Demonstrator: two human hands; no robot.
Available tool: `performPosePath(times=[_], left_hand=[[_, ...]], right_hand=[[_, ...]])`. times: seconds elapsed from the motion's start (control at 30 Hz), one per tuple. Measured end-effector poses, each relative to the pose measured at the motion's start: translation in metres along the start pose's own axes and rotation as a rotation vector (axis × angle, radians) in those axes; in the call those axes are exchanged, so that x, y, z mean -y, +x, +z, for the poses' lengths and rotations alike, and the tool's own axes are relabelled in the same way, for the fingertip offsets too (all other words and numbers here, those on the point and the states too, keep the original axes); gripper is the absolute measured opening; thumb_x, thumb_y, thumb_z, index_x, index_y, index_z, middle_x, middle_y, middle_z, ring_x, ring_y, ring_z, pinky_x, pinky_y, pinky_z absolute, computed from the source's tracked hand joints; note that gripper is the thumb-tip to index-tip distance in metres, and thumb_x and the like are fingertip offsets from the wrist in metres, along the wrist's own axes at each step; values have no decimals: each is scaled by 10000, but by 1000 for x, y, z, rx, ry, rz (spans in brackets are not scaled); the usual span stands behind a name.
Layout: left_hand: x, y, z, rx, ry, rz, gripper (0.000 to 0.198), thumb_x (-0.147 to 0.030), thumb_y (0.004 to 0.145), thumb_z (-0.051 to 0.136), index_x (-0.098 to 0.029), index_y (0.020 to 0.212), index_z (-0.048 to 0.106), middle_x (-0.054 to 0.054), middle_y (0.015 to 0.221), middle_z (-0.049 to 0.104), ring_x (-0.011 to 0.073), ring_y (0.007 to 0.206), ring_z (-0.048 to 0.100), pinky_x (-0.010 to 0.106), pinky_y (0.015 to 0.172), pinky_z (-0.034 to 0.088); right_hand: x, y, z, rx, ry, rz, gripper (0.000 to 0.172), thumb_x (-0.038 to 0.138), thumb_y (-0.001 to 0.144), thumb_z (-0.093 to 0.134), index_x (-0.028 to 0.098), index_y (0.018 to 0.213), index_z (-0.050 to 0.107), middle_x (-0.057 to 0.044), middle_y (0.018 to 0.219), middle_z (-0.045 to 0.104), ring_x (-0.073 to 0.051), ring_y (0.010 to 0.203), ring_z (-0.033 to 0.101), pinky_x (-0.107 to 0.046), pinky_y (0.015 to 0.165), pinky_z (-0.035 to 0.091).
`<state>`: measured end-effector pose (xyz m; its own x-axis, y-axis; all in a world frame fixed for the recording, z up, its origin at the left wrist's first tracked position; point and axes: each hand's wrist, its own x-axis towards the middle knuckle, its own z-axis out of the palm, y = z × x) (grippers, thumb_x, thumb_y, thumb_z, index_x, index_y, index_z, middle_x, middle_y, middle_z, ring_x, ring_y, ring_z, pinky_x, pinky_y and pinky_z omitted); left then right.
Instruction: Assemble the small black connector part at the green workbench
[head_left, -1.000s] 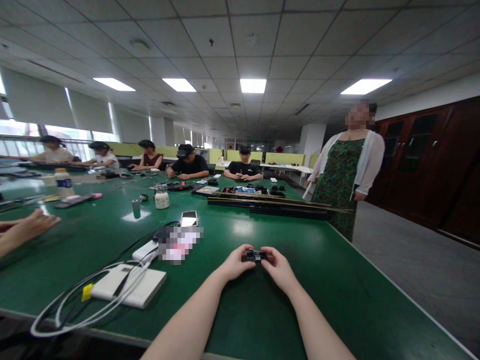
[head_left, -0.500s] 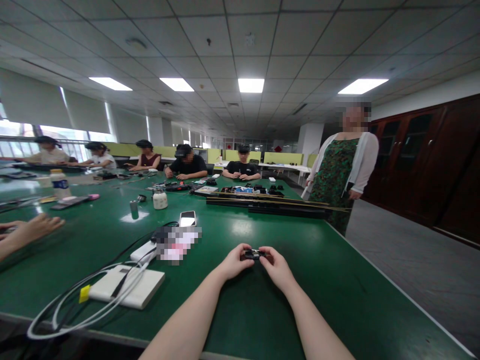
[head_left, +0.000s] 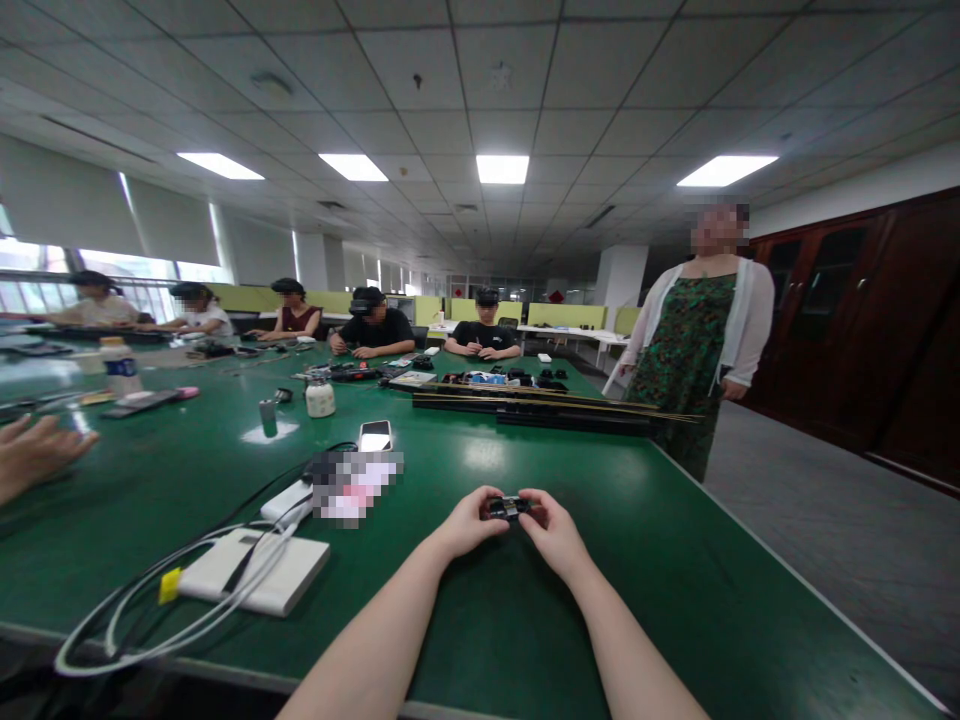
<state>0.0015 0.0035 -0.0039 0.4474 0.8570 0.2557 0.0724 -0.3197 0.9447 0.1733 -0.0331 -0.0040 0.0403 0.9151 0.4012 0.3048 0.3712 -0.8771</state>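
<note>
A small dark object with a lighter, shiny middle (head_left: 509, 508) is held between my two hands, above the green table (head_left: 645, 560). My left hand (head_left: 472, 522) grips its left end between thumb and fingers. On its right end, my right hand (head_left: 550, 525) has a similar pinch. The object is too small to name. To the left of my hands are a phone-like device with a lit screen (head_left: 376, 437) and a white box (head_left: 259, 570) with white cables looped over it.
Long black bars with thin yellowish rods (head_left: 577, 418) lie across the table ahead. A small jar (head_left: 320, 399), a grey cylinder (head_left: 268, 418) and a bottle (head_left: 120, 368) stand left. Another person's hand (head_left: 41, 450) is at the left edge. A person (head_left: 694, 330) stands right; several others sit beyond.
The small object has tilted slightly, showing more of its face. The other person's hand at the left has moved further left. The standing person has shifted a little to the right.
</note>
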Motion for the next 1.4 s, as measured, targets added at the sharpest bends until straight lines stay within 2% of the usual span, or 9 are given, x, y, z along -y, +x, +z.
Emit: performPosePath(times=[0.23,0.4,0.73,0.9,1.2,1.4], left_hand=[[1,0,0,51,-125,35,411,-119,625,699,-164,969,479,-7,813,602,149,774,588,259,705,430],[1,1,0,64,-108,58,419,-155,634,712,-167,981,476,-9,809,597,146,763,586,251,689,423],[0,-1,-1,117,-121,29,439,-177,654,695,-163,1030,468,4,828,604,149,769,582,258,697,420],[2,0,-1,124,-125,11,471,-201,649,708,-157,1055,474,21,865,606,163,796,582,273,715,423],[-1,-2,0,118,-118,11,430,-145,665,691,-163,1043,488,18,878,622,167,846,593,282,751,439],[-1,-2,0,112,-116,14,407,-114,662,676,-165,1019,489,9,865,625,159,826,595,268,729,436]], right_hand=[[-2,-1,1,42,-8,19,353,250,660,598,216,1012,592,-53,1052,636,-189,893,614,-339,796,498],[4,-4,0,70,-70,7,289,277,649,634,219,932,635,-53,1012,646,-204,871,605,-330,735,494],[4,-3,-1,65,-145,10,246,282,659,632,209,894,641,-39,932,652,-187,821,585,-319,740,472],[2,-3,-1,75,-150,-31,210,275,674,619,209,872,643,-36,920,647,-188,837,578,-317,742,465],[9,-4,-1,68,-170,-43,187,268,687,595,223,863,640,-35,947,633,-189,873,575,-308,764,467],[7,-3,-2,53,-160,-46,186,280,686,598,233,858,650,-52,1054,597,-209,977,557,-311,761,474]])
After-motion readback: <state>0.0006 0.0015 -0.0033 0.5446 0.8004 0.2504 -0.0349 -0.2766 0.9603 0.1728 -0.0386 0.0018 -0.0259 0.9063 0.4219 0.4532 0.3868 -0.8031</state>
